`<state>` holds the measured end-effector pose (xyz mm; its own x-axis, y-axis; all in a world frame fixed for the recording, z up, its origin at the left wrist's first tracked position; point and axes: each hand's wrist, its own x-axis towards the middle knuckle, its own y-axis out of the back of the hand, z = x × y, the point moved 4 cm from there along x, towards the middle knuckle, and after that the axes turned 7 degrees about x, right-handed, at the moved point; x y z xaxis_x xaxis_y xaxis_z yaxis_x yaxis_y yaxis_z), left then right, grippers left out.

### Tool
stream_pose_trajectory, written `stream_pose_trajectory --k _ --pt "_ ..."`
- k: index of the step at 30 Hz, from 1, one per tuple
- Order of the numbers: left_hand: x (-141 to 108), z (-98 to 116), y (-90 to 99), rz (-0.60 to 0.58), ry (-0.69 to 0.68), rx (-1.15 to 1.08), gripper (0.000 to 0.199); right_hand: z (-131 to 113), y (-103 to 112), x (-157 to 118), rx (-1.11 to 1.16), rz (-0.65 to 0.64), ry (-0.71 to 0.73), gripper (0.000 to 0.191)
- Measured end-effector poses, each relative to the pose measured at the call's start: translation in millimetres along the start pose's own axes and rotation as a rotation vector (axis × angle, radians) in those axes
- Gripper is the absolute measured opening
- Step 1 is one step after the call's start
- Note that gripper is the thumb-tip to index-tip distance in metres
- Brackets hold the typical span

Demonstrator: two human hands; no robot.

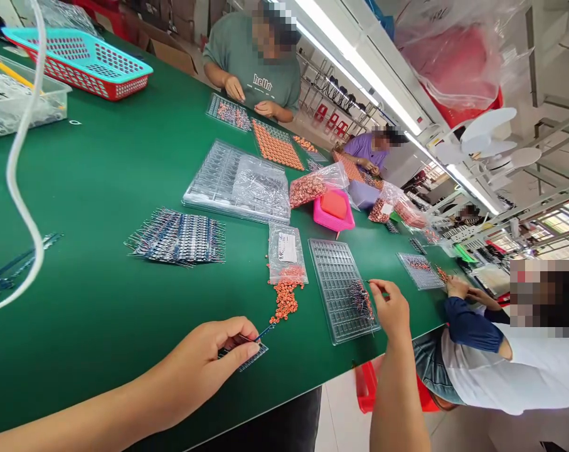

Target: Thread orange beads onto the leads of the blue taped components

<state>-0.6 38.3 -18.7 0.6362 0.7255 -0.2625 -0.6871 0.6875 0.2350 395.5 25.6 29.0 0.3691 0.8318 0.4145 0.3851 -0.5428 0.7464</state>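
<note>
My left hand [223, 348] is closed, thumb and fingers pinching a thin dark blue strip [265, 331] whose tip reaches the loose orange ring-shaped parts [284, 301]. Under that hand lies a small dark panel [253, 358], partly hidden by the fingers. My right hand [391, 307] is closed in a pinch over the right side of a clear compartment tray [329, 276]; a tiny dark tip shows at its fingertips, too small to name. In the tray, next to this hand, is a heap of small orange parts with thin leads [361, 300].
A clear bag [287, 251] lies behind the orange parts. Stacked strips [178, 237], clear trays [218, 176] and a pink basket [334, 210] stand farther back. A white cable [18, 144] hangs at left. Co-workers sit across [260, 69] and at right [510, 358].
</note>
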Motion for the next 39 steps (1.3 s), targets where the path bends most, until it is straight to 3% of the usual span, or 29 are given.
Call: stream_pose_trajectory --k 3,6,10,13,16,20,25,30,39 --pt "2 0 1.2 -0.005 0.008 -0.035 0.032 9 -5 6 -0.027 -0.039 0.016 0.037" --pt "2 1 2.2 0.003 0.023 -0.068 0.030 -2 -11 -11 -0.037 -0.026 0.029 0.040" --pt "1 4 2.7 0.001 0.022 -0.090 0.028 -55 -32 -61 0.060 -0.078 0.132 0.029" --pt "1 5 3.5 0.028 0.020 -0.131 0.026 -106 -60 -102 0.224 -0.276 0.264 0.019" --pt "1 4 3.1 0.045 0.014 -0.174 0.025 -133 -80 -126 0.309 -0.276 0.218 0.016" --pt "-1 2 1.8 0.027 0.025 -0.183 0.025 -137 -89 -127 0.277 -0.200 0.105 0.013" --pt "-1 5 3.3 0.031 0.028 -0.169 0.025 -140 -92 -119 0.240 -0.285 0.175 0.015" --pt "0 10 5.6 0.028 0.044 -0.138 0.024 -139 -94 -121 0.179 -0.278 0.238 0.019" --pt "-1 10 6.9 0.029 0.032 -0.127 0.024 -146 -97 -109 0.123 -0.319 0.232 0.016"
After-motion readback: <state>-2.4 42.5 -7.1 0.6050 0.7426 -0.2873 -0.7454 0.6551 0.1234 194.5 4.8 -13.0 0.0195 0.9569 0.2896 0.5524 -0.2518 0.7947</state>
